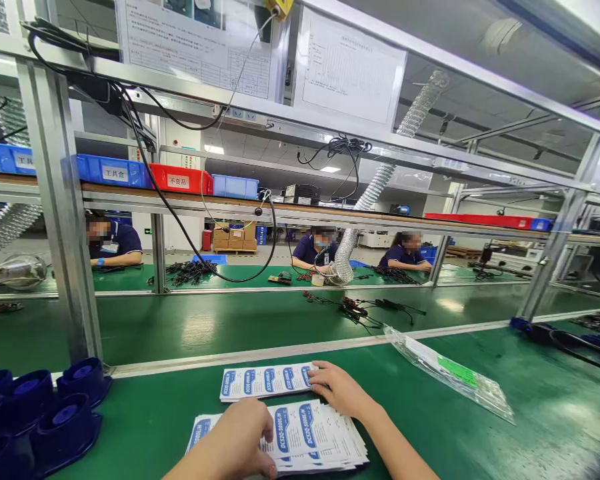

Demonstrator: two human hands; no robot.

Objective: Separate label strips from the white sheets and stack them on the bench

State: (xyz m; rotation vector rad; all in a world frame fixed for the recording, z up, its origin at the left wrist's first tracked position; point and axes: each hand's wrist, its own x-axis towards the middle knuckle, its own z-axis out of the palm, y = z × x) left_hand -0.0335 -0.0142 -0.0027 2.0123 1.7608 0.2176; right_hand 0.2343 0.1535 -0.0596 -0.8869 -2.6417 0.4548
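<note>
Two piles of white sheets printed with blue labels lie on the green bench in front of me. The farther one is a narrow strip stack (267, 381); the nearer, larger stack (300, 433) has uneven, fanned edges. My right hand (343, 393) has its fingers over the right end of the farther strip stack, gripping that edge. My left hand (245, 437) is over the left part of the nearer stack, fingers bent, with a gap between thumb and forefinger. It covers some of the sheets, and its other fingers are hidden.
Dark blue plastic holders (65, 427) stand at the left. A clear bag with a green label (457, 373) lies at the right. Black cables (360, 310) rest on the bench beyond the metal rail. Blue and red bins (180, 179) sit on the shelf. Several co-workers sit opposite.
</note>
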